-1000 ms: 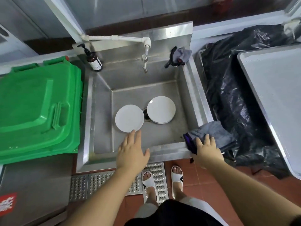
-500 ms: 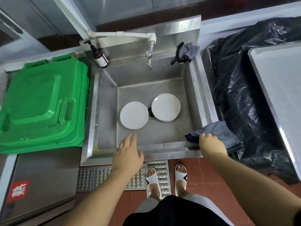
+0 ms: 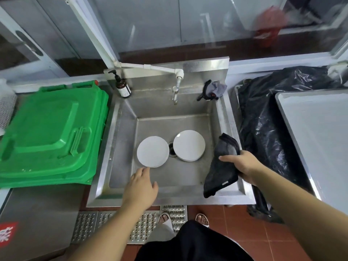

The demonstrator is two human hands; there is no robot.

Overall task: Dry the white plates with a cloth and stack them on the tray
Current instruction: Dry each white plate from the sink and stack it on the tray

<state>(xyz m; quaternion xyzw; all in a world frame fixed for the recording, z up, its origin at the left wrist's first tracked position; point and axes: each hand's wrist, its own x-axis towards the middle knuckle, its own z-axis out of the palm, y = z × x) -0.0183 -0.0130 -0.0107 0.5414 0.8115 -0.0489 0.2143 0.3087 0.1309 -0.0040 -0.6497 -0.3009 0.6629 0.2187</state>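
Two white plates lie in the steel sink [image 3: 120, 147]. The left plate [image 3: 153, 151] lies flat beside the drain; the right plate [image 3: 189, 145] tops a small stack. My left hand [image 3: 140, 187] reaches over the sink's front rim, fingers straight, fingertips just short of the left plate's near edge. My right hand [image 3: 243, 165] grips a dark grey cloth [image 3: 222, 166], lifted off the rim and hanging over the sink's right side. The metal tray [image 3: 316, 132] lies at the far right.
A green bin lid [image 3: 50, 136] lies left of the sink. A soap bottle [image 3: 122, 87], the tap [image 3: 176, 91] and a second cloth [image 3: 214, 89] sit along the sink's back. A black plastic bag [image 3: 267, 129] lies between sink and tray.
My right hand has picked the grey cloth up off the sink's front right corner and holds it hanging. My left hand has moved forward toward the left plate.
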